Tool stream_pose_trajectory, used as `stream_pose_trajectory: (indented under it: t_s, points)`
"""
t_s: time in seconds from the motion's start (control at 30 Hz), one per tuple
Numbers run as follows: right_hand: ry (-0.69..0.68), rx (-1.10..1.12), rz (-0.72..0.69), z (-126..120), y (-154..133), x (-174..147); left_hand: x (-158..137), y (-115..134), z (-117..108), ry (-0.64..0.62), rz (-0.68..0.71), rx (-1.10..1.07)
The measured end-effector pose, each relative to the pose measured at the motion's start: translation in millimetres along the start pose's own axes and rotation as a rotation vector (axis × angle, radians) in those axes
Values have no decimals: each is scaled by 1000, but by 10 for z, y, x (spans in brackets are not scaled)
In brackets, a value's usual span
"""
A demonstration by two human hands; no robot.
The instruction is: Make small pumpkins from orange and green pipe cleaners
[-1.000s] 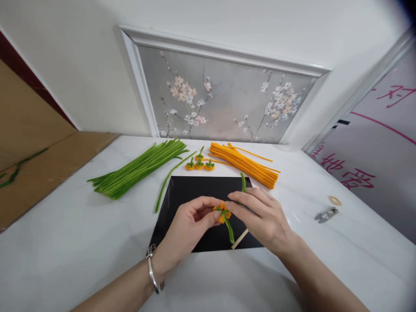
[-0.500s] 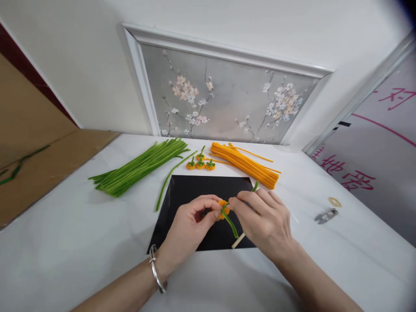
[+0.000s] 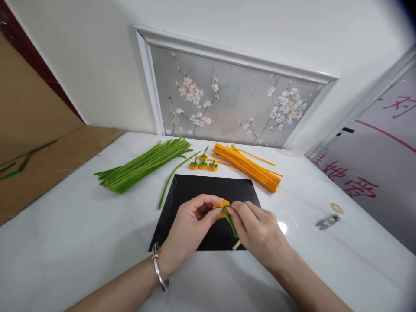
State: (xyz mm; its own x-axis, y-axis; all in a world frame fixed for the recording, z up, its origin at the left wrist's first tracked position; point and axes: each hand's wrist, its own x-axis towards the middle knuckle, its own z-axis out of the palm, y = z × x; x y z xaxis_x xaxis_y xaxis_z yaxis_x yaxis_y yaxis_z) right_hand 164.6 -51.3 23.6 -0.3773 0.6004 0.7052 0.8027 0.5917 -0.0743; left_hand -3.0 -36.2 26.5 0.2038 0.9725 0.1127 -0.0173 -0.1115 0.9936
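Observation:
Between finger and thumb, my left hand (image 3: 194, 221) pinches a small orange pumpkin (image 3: 224, 203) made of fuzzy pipe cleaner. A green pipe cleaner (image 3: 231, 223) runs across its top, one end hanging down toward me. My right hand (image 3: 258, 227) is closed on that green pipe cleaner right beside the pumpkin, its fingertips pressed together. Both hands are over a black mat (image 3: 195, 186). Partly under my right hand lies a pale wooden stick (image 3: 236, 245), only its near end showing.
Several finished orange pumpkins (image 3: 203, 164) with green tops stand behind the mat. A bundle of green pipe cleaners (image 3: 144, 167) lies left, a bundle of orange pipe cleaners (image 3: 247, 167) right. Thread snips (image 3: 328, 222) and a tan rubber band (image 3: 336, 208) rest at the far right.
My right hand has come down and in closer to the pumpkin, and the green end that stuck up behind its fingers is out of sight. My left hand keeps its pinch.

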Motion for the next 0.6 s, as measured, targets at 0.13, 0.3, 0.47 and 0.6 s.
stream_pose_trajectory:
  t_s: [0.13,0.3,0.47,0.6]
  points:
    - [32,10,18,35,-53,-8,-20,-8,3,14,10,-1]
    - [89,100,102,63,-140,-6,-35,-23,15,2,50,-21]
    - [-61,473,368,1,-200,6,-21,13,15,22,-29,-63]
    - [-250,950,743,-57,-179,40,-19,29,6,20,-6,-61]
